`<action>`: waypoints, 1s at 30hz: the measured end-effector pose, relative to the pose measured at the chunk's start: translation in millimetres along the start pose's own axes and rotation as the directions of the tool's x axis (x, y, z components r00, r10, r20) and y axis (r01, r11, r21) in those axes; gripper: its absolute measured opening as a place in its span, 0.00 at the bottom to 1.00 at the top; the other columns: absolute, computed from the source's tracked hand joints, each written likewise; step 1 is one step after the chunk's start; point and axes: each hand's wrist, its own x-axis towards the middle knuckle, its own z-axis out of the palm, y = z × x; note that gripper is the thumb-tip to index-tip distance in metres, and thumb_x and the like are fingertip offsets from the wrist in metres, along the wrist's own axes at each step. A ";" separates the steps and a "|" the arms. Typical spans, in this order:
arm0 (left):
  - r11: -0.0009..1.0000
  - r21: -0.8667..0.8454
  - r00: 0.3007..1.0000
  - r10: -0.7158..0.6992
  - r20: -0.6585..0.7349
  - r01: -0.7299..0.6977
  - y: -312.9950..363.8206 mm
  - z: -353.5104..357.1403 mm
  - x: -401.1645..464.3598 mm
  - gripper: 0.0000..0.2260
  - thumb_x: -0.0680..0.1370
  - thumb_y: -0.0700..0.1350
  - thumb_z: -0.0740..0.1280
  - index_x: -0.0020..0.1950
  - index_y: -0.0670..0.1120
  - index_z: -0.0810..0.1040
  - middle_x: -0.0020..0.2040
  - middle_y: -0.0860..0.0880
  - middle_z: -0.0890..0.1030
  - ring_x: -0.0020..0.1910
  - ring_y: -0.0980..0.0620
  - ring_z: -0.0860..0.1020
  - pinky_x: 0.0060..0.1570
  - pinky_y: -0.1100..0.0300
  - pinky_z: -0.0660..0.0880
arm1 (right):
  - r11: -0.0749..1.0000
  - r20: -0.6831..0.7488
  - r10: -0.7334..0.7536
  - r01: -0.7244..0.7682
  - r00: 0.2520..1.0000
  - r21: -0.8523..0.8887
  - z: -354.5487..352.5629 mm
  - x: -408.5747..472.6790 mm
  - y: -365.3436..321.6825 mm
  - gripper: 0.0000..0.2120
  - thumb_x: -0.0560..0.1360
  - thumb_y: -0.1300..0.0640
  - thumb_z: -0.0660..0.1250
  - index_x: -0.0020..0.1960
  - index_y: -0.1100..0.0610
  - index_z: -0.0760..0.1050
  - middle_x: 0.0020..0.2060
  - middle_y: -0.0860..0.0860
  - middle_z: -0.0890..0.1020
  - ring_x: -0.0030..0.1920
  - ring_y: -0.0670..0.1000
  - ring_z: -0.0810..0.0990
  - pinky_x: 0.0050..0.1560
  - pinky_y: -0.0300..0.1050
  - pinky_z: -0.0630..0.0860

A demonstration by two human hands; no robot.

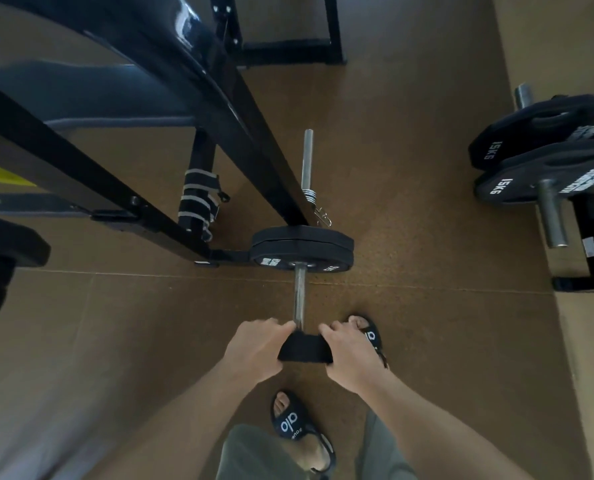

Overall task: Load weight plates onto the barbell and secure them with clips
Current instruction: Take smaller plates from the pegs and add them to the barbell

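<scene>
Barbell (300, 292), smooth chrome, meets a black plate (304, 347) between both hands.

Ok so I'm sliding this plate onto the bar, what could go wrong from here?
1. Both hands, left and right, pinch the plate by its edges; a slip could drop it on the sandalled foot just beyond.
2. The spring clip sits away from the far plates, so they may shift.

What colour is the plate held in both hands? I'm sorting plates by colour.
Black. The plate, gripped between left hand and right hand, shows best in the head view.
</scene>
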 end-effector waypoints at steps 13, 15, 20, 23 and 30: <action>0.972 0.001 0.965 0.232 0.122 -0.233 90.0 -84.1 -16.5 0.13 0.73 0.50 0.71 0.52 0.52 0.70 0.48 0.50 0.79 0.48 0.45 0.79 0.43 0.52 0.76 | 0.980 0.068 0.060 -0.071 0.996 0.184 -87.1 -124.2 44.3 0.13 0.70 0.47 0.69 0.50 0.45 0.68 0.46 0.44 0.76 0.48 0.52 0.79 0.48 0.52 0.77; 0.962 -0.013 0.959 0.272 0.077 -0.272 114.6 -127.0 -2.0 0.13 0.73 0.49 0.72 0.53 0.52 0.71 0.51 0.51 0.80 0.50 0.48 0.80 0.43 0.54 0.74 | 0.988 -0.038 0.069 -0.063 0.997 0.139 -129.2 -140.9 60.8 0.15 0.70 0.46 0.68 0.54 0.45 0.68 0.49 0.44 0.77 0.49 0.51 0.80 0.44 0.48 0.72; 0.941 -0.015 0.938 0.336 -0.089 -0.338 173.6 -239.8 45.2 0.14 0.71 0.49 0.72 0.52 0.54 0.71 0.48 0.54 0.80 0.49 0.49 0.80 0.45 0.52 0.78 | 0.988 -0.275 0.136 -0.111 0.952 0.104 -247.8 -162.1 116.1 0.13 0.70 0.47 0.69 0.51 0.46 0.68 0.44 0.44 0.77 0.43 0.48 0.79 0.31 0.37 0.56; 0.908 -0.202 0.914 0.312 -0.260 -0.367 194.5 -297.4 83.5 0.15 0.71 0.46 0.74 0.52 0.56 0.73 0.47 0.58 0.79 0.48 0.54 0.79 0.48 0.50 0.80 | 0.983 -0.385 0.176 -0.141 0.906 0.118 -323.8 -154.7 149.8 0.15 0.70 0.47 0.70 0.46 0.45 0.63 0.38 0.44 0.73 0.37 0.47 0.72 0.31 0.37 0.55; 0.185 -0.976 0.976 -0.168 -0.142 -0.110 216.5 -400.7 162.7 0.26 0.79 0.47 0.72 0.75 0.58 0.69 0.72 0.53 0.74 0.72 0.52 0.71 0.72 0.51 0.66 | 0.957 -0.503 0.289 -0.223 0.815 0.187 -486.2 -103.9 205.2 0.14 0.67 0.49 0.73 0.42 0.49 0.68 0.36 0.43 0.76 0.37 0.48 0.75 0.33 0.41 0.66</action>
